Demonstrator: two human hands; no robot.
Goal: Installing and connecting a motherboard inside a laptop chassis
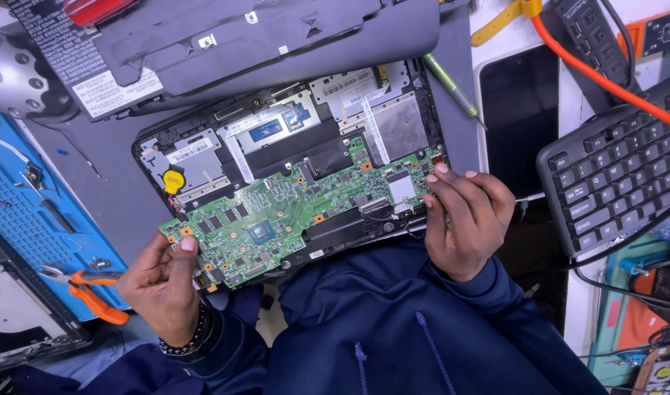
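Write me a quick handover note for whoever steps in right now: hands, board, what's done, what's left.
Left hand: pinching the left corner of the green motherboard.
Right hand: fingertips on the board's right end.
Board: lies tilted across the open laptop chassis, which rests on the lap; whether it is seated or loose cannot be told.
Done: bottom cover is off, lying behind the chassis.
Nearby: green screwdriver to the right, orange-handled pliers on the blue mat to the left.
Left: board and chassis are not yet closed up.

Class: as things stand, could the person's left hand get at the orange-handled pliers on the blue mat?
Probably yes: the left hand grips the circuit board's corner, and the pliers lie uncovered just beside it.
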